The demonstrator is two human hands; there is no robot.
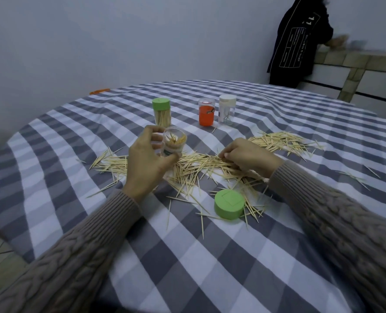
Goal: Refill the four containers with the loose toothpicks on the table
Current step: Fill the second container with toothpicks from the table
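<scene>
My left hand grips a clear open container, tilted toward me and partly filled with toothpicks. Its green lid lies on the cloth in front of me. My right hand rests on the big heap of loose toothpicks, its fingers curled and pinching some sticks. A second heap of toothpicks lies to the right. Farther back stand a green-lidded container full of toothpicks, an orange container and a white-lidded clear container.
The round table wears a grey and white checked cloth. Stray toothpicks lie at the right. A person in a dark top stands at a tiled counter at the back right. A wall is close behind the table.
</scene>
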